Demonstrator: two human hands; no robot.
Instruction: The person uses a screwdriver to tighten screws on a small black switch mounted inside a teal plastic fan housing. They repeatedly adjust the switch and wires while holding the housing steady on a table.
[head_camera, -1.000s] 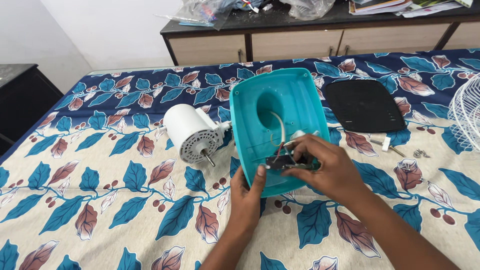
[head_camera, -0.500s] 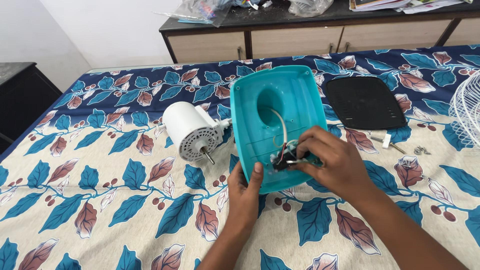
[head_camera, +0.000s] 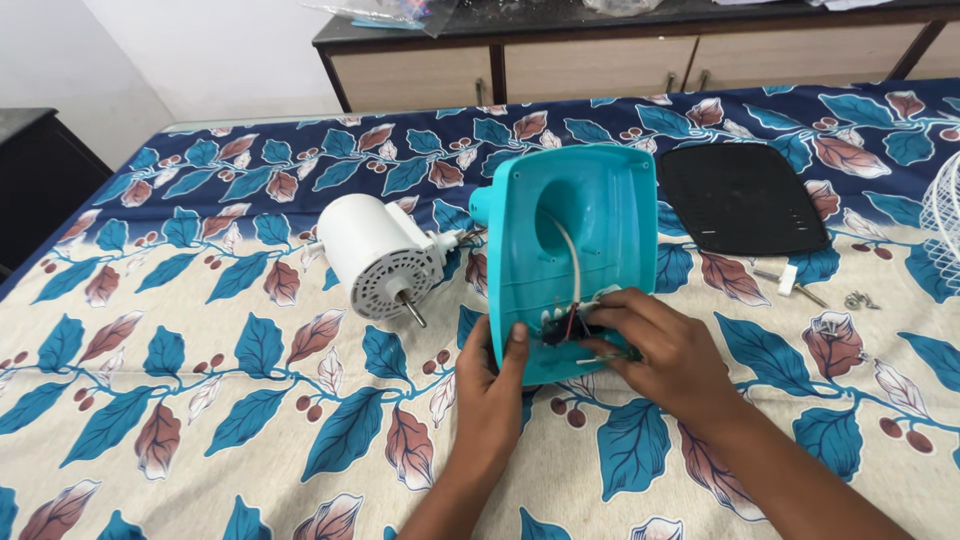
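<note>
Now left hand (head_camera: 492, 385) grips teal fan base (head_camera: 580, 240) (edge); right hand (head_camera: 668, 345) pinches wiring (head_camera: 570, 328).

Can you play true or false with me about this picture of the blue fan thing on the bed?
1. The left hand holds the teal base's edge. True.
2. The right hand touches the white motor. False: its fingers are at the wires inside the base.
3. The black cover lies right of the base. True.
4. The motor sits inside the base. False: it lies beside it, on the bedsheet.
</note>
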